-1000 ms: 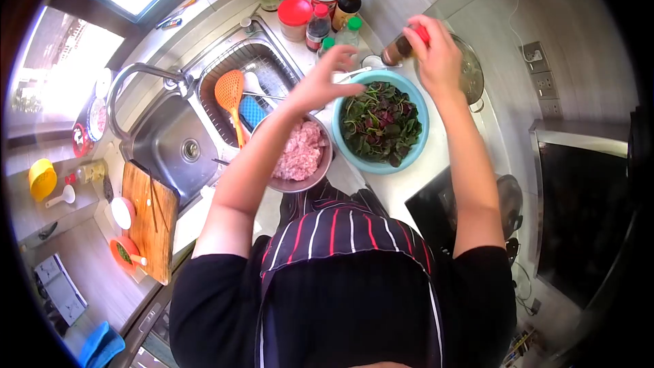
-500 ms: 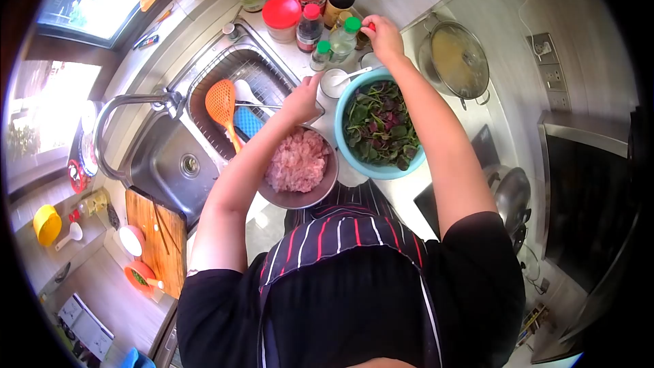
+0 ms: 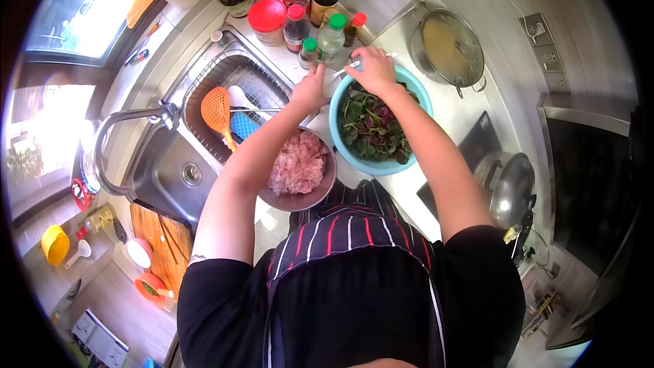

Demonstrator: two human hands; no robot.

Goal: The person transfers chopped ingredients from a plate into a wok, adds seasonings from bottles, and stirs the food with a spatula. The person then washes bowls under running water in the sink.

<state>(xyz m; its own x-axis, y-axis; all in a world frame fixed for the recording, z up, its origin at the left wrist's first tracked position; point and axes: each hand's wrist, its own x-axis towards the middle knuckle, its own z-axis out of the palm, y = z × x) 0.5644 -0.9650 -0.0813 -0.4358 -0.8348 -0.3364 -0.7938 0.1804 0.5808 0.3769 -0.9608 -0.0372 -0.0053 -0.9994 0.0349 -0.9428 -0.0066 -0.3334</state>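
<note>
My left hand [image 3: 311,90] is at the left side of a small white jar [image 3: 331,82], its fingers curled against it and partly hiding it. My right hand [image 3: 376,71] pinches a white spoon [image 3: 349,67] above the far rim of a light-blue basin [image 3: 336,133]. Purple-green leafy vegetables [image 3: 375,123] fill that basin. Below my left forearm stands a metal bowl [image 3: 328,184] of pale pink minced meat [image 3: 298,165]. Just beyond my hands are a green-capped bottle [image 3: 332,39], a smaller green-capped jar [image 3: 308,53] and a red-capped bottle [image 3: 354,29].
At left is a double sink [image 3: 160,180] with a curved faucet [image 3: 99,143]. An orange skimmer [image 3: 216,110] lies over its rack. A lidded pot [image 3: 449,48] stands at back right, a pan [image 3: 512,191] at right. A wooden cutting board [image 3: 160,238] lies lower left.
My right hand has let go of the red-capped bottle and moved down toward the basin, taking hold of the spoon. My left hand has shifted slightly right against the small jar.
</note>
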